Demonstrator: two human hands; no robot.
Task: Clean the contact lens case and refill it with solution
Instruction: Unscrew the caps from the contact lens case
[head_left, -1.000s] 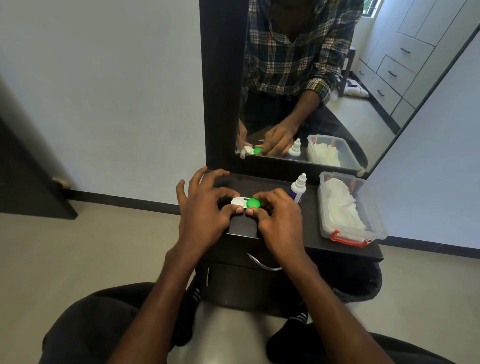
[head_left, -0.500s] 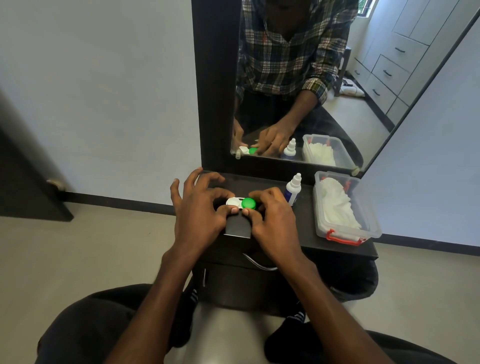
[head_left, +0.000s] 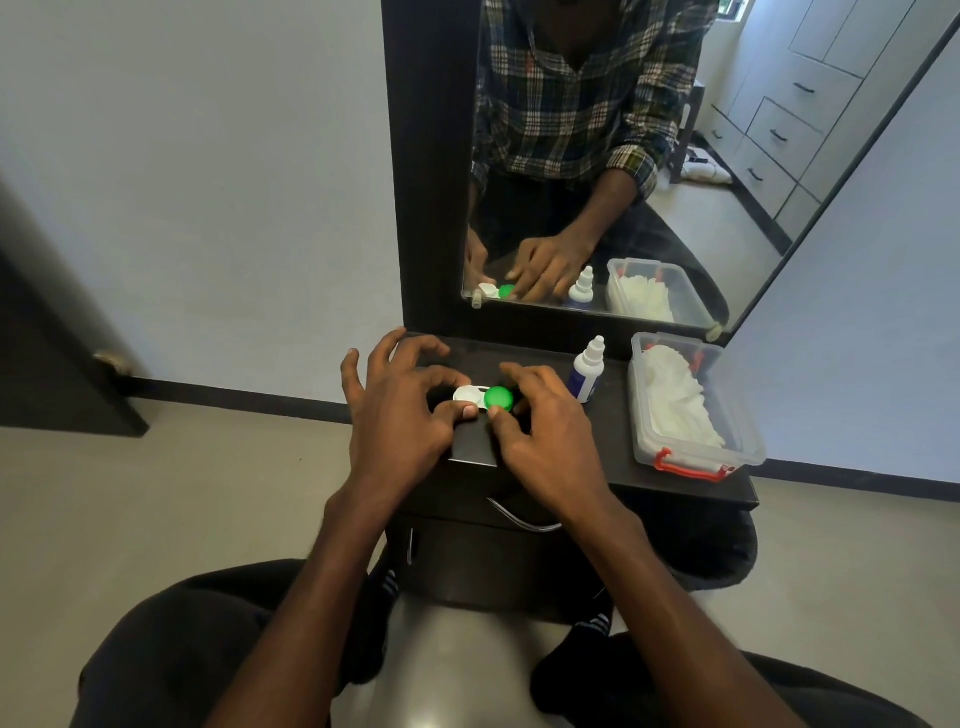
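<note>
The contact lens case (head_left: 480, 397) lies flat on the dark bench (head_left: 613, 441), its long axis running left to right across the view, white end toward the left hand (head_left: 400, 415) and green cap (head_left: 498, 397) toward the right hand (head_left: 545, 426). It sits between the two hands, a little back from the bench's near edge.

The left hand's grip pinches the white end: thumb on the near side, forefinger curled over the far side, while the other three fingers fan out and lift clear above the bench. The right hand's grip closes on the green cap, thumb tip pressed against its near edge and forefinger arched over the far side; the remaining fingers curl down on the right of the cap.

Just right of the right hand stands a small solution bottle (head_left: 587, 371), upright, white nozzle up, near the back edge below the mirror (head_left: 623, 156). Further right, well apart from the case, a clear plastic box (head_left: 691, 457) with a red latch holds white tissue and fills the bench's right end. Bare bench surface lies behind the case up to the mirror frame, and a narrow strip lies in front of it before the edge drops to a drawer handle (head_left: 519, 517).
</note>
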